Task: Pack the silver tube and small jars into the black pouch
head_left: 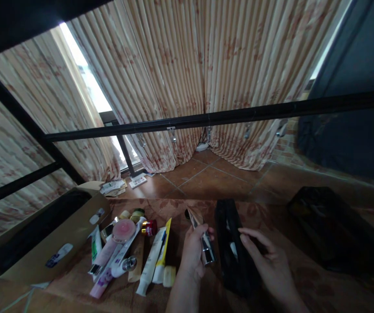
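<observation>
My left hand (193,245) is closed around a beige cosmetic tube (196,216) with a shiny silver cap, its flat end pointing away from me. Just to the right lies a long black pouch (222,269) with its top parted. Thumb and fingers of my right hand (266,256) grip the pouch's right edge. Something small and white (233,249) shows inside it; the rest of the inside is dark. Left of my hands is a heap of cosmetics: a round pink compact (123,230), a red-and-gold jar (149,227), a white tube (152,261) and several others.
A cardboard box (72,234) stands at the left, with something dark inside. A black bag (333,226) lies at the right on the brown cloth (187,300). Beyond the cloth are floor tiles (190,176), a black metal bar (226,117) and patterned curtains (173,65).
</observation>
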The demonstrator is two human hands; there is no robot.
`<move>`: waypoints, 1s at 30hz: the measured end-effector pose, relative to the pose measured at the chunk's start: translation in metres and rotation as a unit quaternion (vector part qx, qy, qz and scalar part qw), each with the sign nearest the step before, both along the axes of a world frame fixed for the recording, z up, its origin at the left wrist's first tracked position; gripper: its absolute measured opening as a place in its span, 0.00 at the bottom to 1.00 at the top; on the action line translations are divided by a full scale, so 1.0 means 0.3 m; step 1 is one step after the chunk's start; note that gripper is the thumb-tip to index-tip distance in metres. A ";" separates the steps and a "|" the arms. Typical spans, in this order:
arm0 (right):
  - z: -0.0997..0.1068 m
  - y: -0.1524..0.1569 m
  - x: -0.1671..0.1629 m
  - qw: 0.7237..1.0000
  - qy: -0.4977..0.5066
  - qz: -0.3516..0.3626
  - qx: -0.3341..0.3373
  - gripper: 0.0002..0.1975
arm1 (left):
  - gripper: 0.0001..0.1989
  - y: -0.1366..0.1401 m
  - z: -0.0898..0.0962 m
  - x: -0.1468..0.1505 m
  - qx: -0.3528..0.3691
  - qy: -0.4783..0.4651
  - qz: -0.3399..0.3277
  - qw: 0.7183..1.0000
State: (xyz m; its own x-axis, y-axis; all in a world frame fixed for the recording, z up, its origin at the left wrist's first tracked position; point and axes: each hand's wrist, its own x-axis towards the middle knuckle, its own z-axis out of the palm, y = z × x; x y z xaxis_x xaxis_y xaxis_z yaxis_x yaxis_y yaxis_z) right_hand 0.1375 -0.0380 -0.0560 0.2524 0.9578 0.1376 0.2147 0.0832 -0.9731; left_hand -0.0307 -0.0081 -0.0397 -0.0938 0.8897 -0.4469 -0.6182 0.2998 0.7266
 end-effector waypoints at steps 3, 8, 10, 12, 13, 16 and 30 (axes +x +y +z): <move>-0.005 0.002 0.005 1.000 -0.013 -0.015 -0.007 0.20 | 0.11 0.000 -0.002 0.001 -0.006 0.004 0.000 1.000; -0.010 0.004 0.009 0.999 -0.023 -0.011 -0.020 0.20 | 0.10 -0.005 0.010 0.003 -0.014 0.007 -0.001 1.000; -0.007 0.004 0.007 1.000 -0.024 -0.009 -0.011 0.20 | 0.09 -0.003 0.018 0.004 -0.013 0.001 -0.005 1.000; -0.003 0.003 0.003 1.000 -0.022 -0.004 -0.002 0.19 | 0.10 0.000 0.021 0.005 -0.013 -0.007 -0.006 1.000; -0.001 0.002 0.002 1.000 -0.019 0.000 0.000 0.19 | 0.10 0.001 0.021 0.005 -0.014 -0.008 -0.004 1.000; 0.001 0.001 -0.001 1.000 -0.006 0.004 0.000 0.19 | 0.11 0.003 0.012 0.005 -0.015 -0.008 0.002 1.000; -0.019 0.003 0.006 1.000 0.011 0.016 -0.010 0.19 | 0.17 -0.003 -0.009 0.002 0.004 -0.022 0.000 1.000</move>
State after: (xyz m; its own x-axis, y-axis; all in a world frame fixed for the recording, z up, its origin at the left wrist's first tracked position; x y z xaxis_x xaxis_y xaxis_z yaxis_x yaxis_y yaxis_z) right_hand 0.1393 -0.0371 -0.0617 0.2243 0.9680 0.1124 0.1913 0.0694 -0.9791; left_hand -0.0300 -0.0089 -0.0425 -0.0736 0.8934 -0.4432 -0.6500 0.2941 0.7008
